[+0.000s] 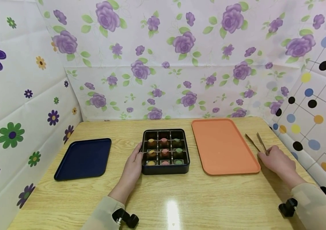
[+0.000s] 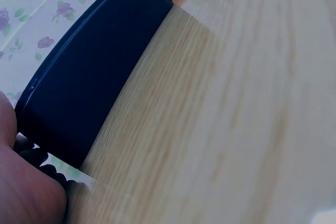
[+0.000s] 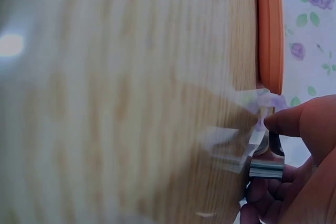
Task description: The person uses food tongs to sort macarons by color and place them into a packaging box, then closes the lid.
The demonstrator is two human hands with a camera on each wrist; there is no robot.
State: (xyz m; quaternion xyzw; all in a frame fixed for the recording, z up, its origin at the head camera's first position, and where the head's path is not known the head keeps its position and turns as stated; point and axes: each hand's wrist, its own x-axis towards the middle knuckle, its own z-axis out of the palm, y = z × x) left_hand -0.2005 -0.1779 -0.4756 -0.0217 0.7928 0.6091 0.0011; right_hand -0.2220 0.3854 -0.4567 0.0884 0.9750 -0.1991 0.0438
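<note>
A black box (image 1: 166,170) with divided compartments stands mid-table. Inside it, columns of small round yellow (image 1: 151,163), pink (image 1: 165,163) and green pieces (image 1: 178,162) are visible. My left hand (image 1: 132,167) rests along the box's left side, its fingers extended beside the wall. In the left wrist view part of that hand shows at the box's corner. At the right, my right hand (image 1: 279,163) holds metal tongs (image 1: 262,143) near their closed end, the two arms spread and pointing away. The right wrist view shows the thumb on the tongs' metal end (image 3: 266,169).
An orange tray (image 1: 223,147) lies flat between the box and the tongs. To the left is a dark blue tray (image 1: 83,159). Flower-patterned sheets (image 1: 166,92) stand behind the wooden table (image 1: 203,204), with others along both sides.
</note>
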